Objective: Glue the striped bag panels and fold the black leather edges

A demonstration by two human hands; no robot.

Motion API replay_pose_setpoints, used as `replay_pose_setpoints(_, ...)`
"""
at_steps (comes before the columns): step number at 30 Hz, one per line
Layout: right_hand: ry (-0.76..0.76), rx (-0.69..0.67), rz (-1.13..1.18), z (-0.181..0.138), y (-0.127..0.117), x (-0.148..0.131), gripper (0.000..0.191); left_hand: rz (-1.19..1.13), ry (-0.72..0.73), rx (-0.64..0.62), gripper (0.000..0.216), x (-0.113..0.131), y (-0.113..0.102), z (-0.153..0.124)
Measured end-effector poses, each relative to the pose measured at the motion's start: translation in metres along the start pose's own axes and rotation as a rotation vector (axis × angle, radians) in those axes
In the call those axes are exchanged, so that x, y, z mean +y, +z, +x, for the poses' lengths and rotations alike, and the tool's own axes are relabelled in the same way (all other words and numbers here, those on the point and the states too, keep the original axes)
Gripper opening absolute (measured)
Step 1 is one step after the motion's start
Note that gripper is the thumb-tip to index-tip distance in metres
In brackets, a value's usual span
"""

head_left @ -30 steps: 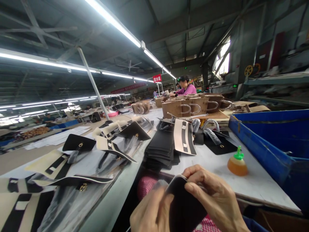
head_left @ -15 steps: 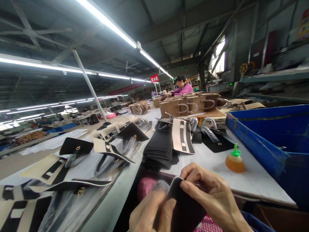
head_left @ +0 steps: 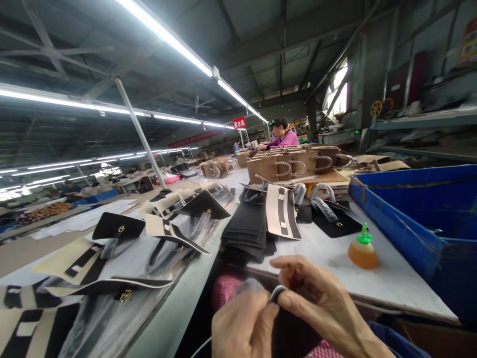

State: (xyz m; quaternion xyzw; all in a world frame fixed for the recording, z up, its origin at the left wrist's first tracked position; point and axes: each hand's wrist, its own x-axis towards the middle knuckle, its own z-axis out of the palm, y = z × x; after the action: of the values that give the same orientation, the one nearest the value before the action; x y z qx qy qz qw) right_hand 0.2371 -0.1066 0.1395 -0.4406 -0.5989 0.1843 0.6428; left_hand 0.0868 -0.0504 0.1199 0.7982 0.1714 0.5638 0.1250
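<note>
Head view: beyond the near edge of the surface (head_left: pixel 402 286), toward the wearer, a black panel (head_left: pixel 292 335) is held, probably light and flexible, best gripped along its pale-rimmed top. The left hand (head_left: pixel 244 323) and right hand (head_left: pixel 322 301) pinch that rim, close together.

Ahead of me, brown flat-sided bags with looped handles (head_left: pixel 261 169) stand grouped; beyond them, a person in a purple top (head_left: pixel 286 140); above, a rectangular red sign with white characters (head_left: pixel 239 122). To my right, a large blue open-topped bin (head_left: pixel 402 223). Far left, a heap of brown pieces (head_left: pixel 50 211), possibly wooden.
</note>
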Motion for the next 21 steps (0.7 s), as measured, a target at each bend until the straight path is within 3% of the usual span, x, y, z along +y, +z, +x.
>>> replay_pose_setpoints(2, -0.07, -0.087, -0.157, 0.002, -0.005, -0.004, 0.021, -0.042, 0.005, -0.049, 0.019, -0.003, 0.001, 0.0)
replay_pose_setpoints(4, -0.03, -0.117, -0.228, 0.004, -0.009, -0.006, 0.034, -0.088, -0.006, -0.114, 0.021, -0.005, 0.001, 0.0)
replay_pose_setpoints(7, 0.218, -0.187, -0.011, 0.007, -0.013, -0.003, 0.047, -0.143, -0.092, -0.153, 0.026, -0.003, -0.002, 0.001)
replay_pose_setpoints(9, 0.321, -0.246, 0.198, 0.013, -0.014, 0.0, 0.046, -0.143, -0.205, -0.119, 0.032, -0.002, -0.006, 0.004)
replay_pose_setpoints(12, 0.208, -0.322, 0.239, 0.025, -0.011, 0.004, 0.039, -0.23, -0.337, -0.084, 0.042, -0.003, -0.01, 0.013)
replay_pose_setpoints(14, 0.134, -0.424, 0.212, 0.032, -0.003, 0.008, 0.037, -0.328, -0.341, -0.101, 0.05, -0.005, -0.01, 0.022)
replay_pose_setpoints(17, 0.158, -0.561, 0.244, 0.038, 0.012, 0.02, 0.033, -0.47, -0.296, -0.135, 0.059, -0.007, -0.008, 0.033)
replay_pose_setpoints(21, 0.189, -0.512, 0.261, 0.037, 0.021, 0.039, 0.051, -0.791, -0.251, -0.099, 0.041, -0.008, -0.016, 0.035)
